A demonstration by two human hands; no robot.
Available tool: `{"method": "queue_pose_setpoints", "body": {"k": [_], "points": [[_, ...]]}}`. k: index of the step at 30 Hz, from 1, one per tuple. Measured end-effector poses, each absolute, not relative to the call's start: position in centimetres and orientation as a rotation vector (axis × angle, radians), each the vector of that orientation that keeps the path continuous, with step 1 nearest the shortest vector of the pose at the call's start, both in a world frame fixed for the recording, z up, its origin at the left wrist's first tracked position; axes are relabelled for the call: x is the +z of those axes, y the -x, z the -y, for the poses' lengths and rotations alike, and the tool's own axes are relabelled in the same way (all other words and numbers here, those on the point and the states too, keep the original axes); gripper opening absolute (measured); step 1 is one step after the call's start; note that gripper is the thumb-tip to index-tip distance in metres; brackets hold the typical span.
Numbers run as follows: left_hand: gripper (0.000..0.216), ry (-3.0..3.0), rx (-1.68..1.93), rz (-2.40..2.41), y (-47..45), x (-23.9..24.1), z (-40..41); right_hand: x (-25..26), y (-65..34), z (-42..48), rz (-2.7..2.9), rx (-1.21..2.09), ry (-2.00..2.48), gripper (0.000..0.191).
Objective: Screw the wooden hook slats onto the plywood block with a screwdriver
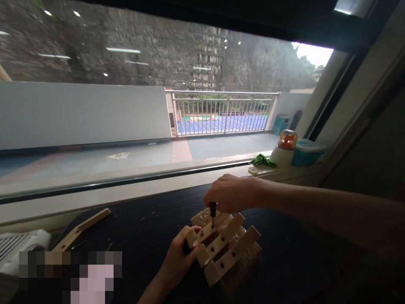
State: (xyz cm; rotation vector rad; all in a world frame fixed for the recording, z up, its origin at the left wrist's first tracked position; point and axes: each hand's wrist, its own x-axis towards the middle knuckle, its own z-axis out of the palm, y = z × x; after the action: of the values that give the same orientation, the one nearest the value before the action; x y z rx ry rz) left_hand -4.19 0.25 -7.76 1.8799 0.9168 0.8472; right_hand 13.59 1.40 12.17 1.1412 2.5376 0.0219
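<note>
My right hand (pixel 230 195) is closed around a screwdriver (pixel 213 208) with a dark handle, held upright. Its tip meets a dark spot in the farthest of three pale wooden hook-shaped bars (pixel 208 231). The other two bars, the middle one (pixel 226 237) and the nearest one (pixel 236 252), lie alongside, each with dark holes or screw heads. All three sit across a rough-textured wooden board (pixel 202 217). My left hand (pixel 179 255) grips the blocky left end of the farthest bar, thumb near the middle bar's end.
The black table (pixel 133 236) carries scattered shavings and a long wooden strip (pixel 84 224) at left, near a white appliance (pixel 25 249). A window sill holds a green cloth (pixel 262 160), a white-and-orange jug (pixel 284 152) and a teal box (pixel 306 153). A blurred patch covers the lower left.
</note>
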Motion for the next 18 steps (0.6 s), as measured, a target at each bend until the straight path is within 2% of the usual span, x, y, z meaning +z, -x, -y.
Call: {"method": "queue_pose_setpoints", "body": {"k": [4,18], "points": [[0.024,-1.864,0.833,-0.917,4.21,-7.77,-0.24,11.97,-13.24,-1.46,-2.474,0.021,-1.071,0.022],[0.024,-1.847,0.868,-0.893,4.20,-8.04,-0.26,11.83,-13.60,-1.61,-2.402,-0.017,-1.183,0.027]]}}
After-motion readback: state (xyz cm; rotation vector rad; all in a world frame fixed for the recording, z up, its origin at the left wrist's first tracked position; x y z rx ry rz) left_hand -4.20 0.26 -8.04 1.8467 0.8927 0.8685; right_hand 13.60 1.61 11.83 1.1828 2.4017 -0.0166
